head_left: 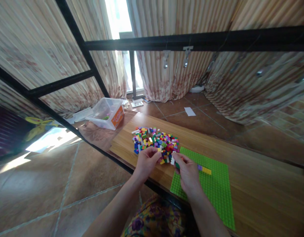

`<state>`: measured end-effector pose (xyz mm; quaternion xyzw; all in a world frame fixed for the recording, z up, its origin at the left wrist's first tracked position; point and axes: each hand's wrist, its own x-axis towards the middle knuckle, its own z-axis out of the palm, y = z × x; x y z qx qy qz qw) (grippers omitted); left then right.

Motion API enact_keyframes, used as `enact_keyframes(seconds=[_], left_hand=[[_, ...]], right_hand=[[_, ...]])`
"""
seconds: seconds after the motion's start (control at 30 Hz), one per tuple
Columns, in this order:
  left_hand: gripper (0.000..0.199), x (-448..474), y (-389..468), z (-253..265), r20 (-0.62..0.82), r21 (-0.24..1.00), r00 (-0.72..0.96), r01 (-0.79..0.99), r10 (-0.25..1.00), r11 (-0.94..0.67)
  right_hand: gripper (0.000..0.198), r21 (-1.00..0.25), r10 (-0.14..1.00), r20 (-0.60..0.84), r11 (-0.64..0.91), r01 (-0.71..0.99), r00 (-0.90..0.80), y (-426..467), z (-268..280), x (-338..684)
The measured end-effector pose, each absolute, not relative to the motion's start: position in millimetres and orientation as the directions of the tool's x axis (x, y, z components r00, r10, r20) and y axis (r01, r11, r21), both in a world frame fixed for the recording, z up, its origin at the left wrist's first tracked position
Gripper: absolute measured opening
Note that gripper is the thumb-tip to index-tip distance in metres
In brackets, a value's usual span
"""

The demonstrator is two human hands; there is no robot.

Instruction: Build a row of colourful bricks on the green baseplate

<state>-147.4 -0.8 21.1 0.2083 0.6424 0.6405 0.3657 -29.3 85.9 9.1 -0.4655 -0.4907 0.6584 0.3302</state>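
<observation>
My left hand [146, 162] is closed in a pinch at the near edge of the brick pile [152, 140]. A small yellow brick shows at its fingertips, apparently held. To its right, my right hand [189, 172] is closed on a white brick [173, 158], with a bit of dark green beside it under the fingers. That hand hovers over the left part of a green baseplate [216, 187]. On the plate, a purple brick [199, 168] and a yellow brick [206, 171] form a short row, partly covered by the right hand at its left end.
A clear plastic box [102, 121] with an orange label stands past the wooden board's [253, 174] left end. Black metal bars [191, 41] cross in front of the curtains. A white paper [190, 111] lies on the tiled floor.
</observation>
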Motion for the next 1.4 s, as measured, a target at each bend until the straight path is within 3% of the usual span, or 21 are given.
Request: enact_keyframes(seconds=[0.07,0.13,0.27,0.4,0.53,0.63,0.7,0.77,0.87,0.93,1.17,1.4], left_hand=[[0.013,-162.6,-0.3,20.9,-0.056,0.973,-0.728,0.114,0.683,0.201],[0.008,-176.5,0.9,22.6,0.083,0.841,-0.722,0.42,0.686,0.34],[0.013,-190.2,8.4,27.1,0.167,0.527,-0.635,0.704,0.754,0.476],[0.017,-187.0,14.5,23.3,0.073,0.379,-0.575,0.772,0.815,0.511],[0.017,-182.2,10.7,12.9,0.061,0.369,-0.574,0.773,0.817,0.516],[0.018,-179.5,6.5,11.8,0.093,0.431,-0.582,0.755,0.808,0.494],[0.019,-173.8,6.1,15.8,0.146,0.521,-0.592,0.727,0.793,0.447],[0.019,-162.8,8.1,21.2,0.182,0.667,-0.604,0.656,0.776,0.354],[0.021,-138.6,14.1,26.1,0.092,0.919,-0.605,0.357,0.791,0.165],[0.022,-123.2,18.2,26.8,0.016,0.99,-0.601,0.122,0.799,0.072],[0.028,-107.9,23.3,36.6,-0.112,0.982,-0.614,-0.19,0.781,-0.008],[0.019,-107.7,22.5,38.7,-0.207,0.938,-0.574,-0.348,0.792,-0.007]], right_hand=[[0.036,-0.977,0.944,-0.084,-0.015,0.214,-0.32,97.9,5.5,-33.0],[0.031,-0.896,0.924,0.071,0.224,0.383,-0.375,108.7,4.6,-39.5],[0.024,-0.702,0.837,0.16,0.469,0.536,-0.523,119.6,6.9,-58.3],[0.024,-0.652,0.795,0.167,0.533,0.539,-0.583,123.2,5.1,-70.6],[0.032,-0.806,0.86,0.115,0.373,0.459,-0.498,126.8,0.7,-67.9],[0.039,-0.979,0.898,-0.122,-0.04,0.198,-0.422,125.4,1.6,-61.0],[0.036,-0.929,0.845,-0.304,-0.366,-0.061,-0.44,121.2,5.3,-56.2],[0.03,-0.803,0.787,-0.371,-0.538,-0.255,-0.493,114.5,11.1,-51.7],[0.028,-0.742,0.795,-0.319,-0.548,-0.386,-0.516,101.0,21.0,-46.4],[0.031,-0.763,0.826,-0.279,-0.501,-0.408,-0.49,91.5,27.0,-44.0],[0.036,-0.857,0.904,-0.164,-0.329,-0.397,-0.395,71.1,34.1,-39.5],[0.032,-0.826,0.909,-0.214,-0.364,-0.431,-0.358,72.1,24.7,-35.9]])
